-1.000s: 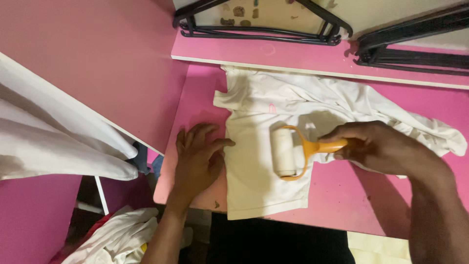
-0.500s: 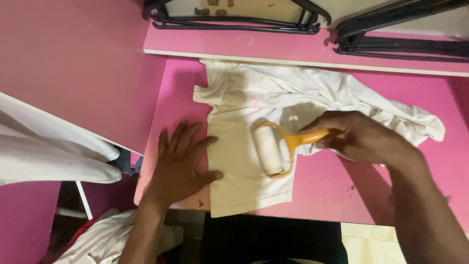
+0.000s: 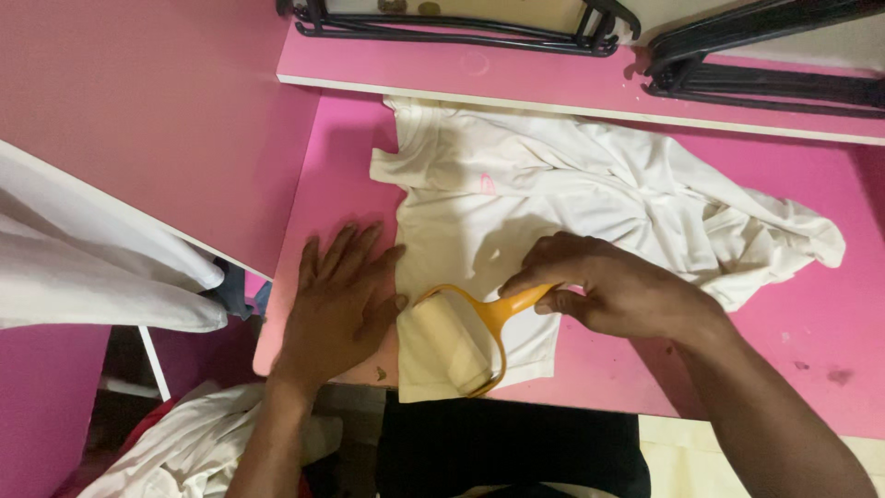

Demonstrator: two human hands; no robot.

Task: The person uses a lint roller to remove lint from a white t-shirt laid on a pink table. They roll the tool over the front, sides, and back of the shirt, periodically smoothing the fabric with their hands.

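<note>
A white garment [image 3: 562,198] lies spread on the pink table [image 3: 811,332], rumpled toward the right. My right hand [image 3: 613,288] grips the orange handle of a lint roller [image 3: 456,339], whose pale roll rests on the garment's lower left corner near the table's front edge. My left hand [image 3: 339,304] lies flat with fingers spread on the table, its fingertips on the garment's left edge, right beside the roller.
Black hangers [image 3: 461,26] and a second hanger stack [image 3: 765,65] lie on the raised pink shelf at the back. A pink panel [image 3: 147,111] with white cloth [image 3: 83,277] stands at the left. More white clothes [image 3: 184,443] lie below the table.
My right hand has drawn the lint roller down and to the left across the garment, from its middle to the lower left corner. My left hand has stayed pressed at the left edge.
</note>
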